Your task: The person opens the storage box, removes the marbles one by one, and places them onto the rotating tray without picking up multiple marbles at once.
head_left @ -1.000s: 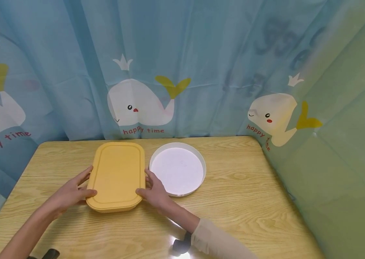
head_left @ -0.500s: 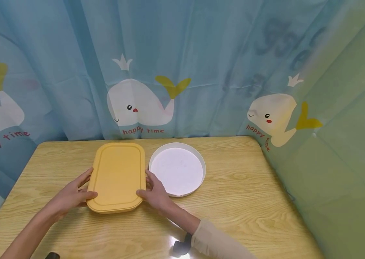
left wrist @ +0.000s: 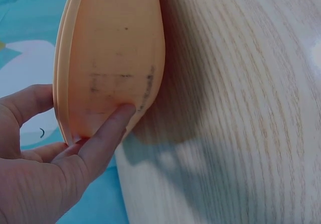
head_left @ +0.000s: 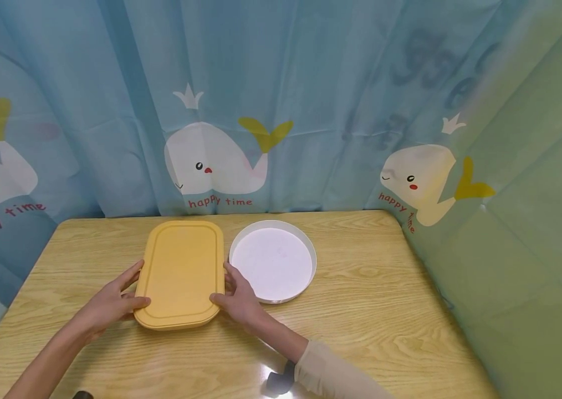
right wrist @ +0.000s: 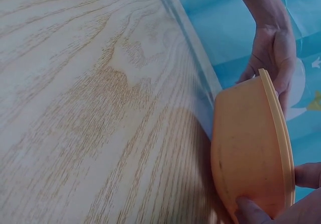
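A yellow lidded food container point(head_left: 181, 266) with rounded corners sits on the left part of the table, its flat lid facing up. My left hand point(head_left: 106, 306) holds its left side near the front corner, thumb at the lid's edge and fingers against the wall. On the opposite side, my right hand point(head_left: 240, 298) grips it in much the same way. Dark smudges mark the container's wall point(left wrist: 113, 48) in the left wrist view. The right wrist view shows the container point(right wrist: 248, 138) between both hands. Its lid is on, which hides the inside.
A round white shallow tray point(head_left: 273, 263) lies just right of the container, close behind my right hand. The wooden table point(head_left: 371, 310) ends at a blue-green curtain point(head_left: 311, 111) printed with whales at the back and sides.
The container and both hands have shifted very slightly toward me, and my left forearm a little to the right. Both holds look the same, and the white tray stays put.
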`<state>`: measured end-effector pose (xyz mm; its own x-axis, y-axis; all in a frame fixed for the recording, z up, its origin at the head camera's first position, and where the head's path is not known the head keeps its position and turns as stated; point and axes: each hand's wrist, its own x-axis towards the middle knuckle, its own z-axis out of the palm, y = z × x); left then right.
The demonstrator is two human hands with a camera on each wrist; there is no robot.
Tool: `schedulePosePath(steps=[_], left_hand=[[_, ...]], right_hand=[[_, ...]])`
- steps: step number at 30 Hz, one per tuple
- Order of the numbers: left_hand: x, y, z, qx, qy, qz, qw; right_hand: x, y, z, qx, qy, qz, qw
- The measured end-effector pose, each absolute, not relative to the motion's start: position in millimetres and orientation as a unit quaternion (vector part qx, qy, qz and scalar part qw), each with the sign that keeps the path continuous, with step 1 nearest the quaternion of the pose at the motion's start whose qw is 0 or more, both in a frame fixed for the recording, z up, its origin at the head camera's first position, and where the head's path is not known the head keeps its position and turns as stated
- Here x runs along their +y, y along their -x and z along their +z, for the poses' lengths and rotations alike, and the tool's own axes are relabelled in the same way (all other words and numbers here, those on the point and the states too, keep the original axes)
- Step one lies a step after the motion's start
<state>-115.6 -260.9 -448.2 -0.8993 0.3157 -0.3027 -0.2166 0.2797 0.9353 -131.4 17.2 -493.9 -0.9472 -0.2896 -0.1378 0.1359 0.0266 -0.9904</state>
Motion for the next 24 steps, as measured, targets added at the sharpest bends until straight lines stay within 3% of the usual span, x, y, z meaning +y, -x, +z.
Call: schedulePosePath(steps=[24], left_hand=[[-261.4,114.4,-453.5,0.760,-0.036,0.613,0.213]], right_hand=[[18.0,132.6,-493.5,0.701,0.060,-0.695,0.147]])
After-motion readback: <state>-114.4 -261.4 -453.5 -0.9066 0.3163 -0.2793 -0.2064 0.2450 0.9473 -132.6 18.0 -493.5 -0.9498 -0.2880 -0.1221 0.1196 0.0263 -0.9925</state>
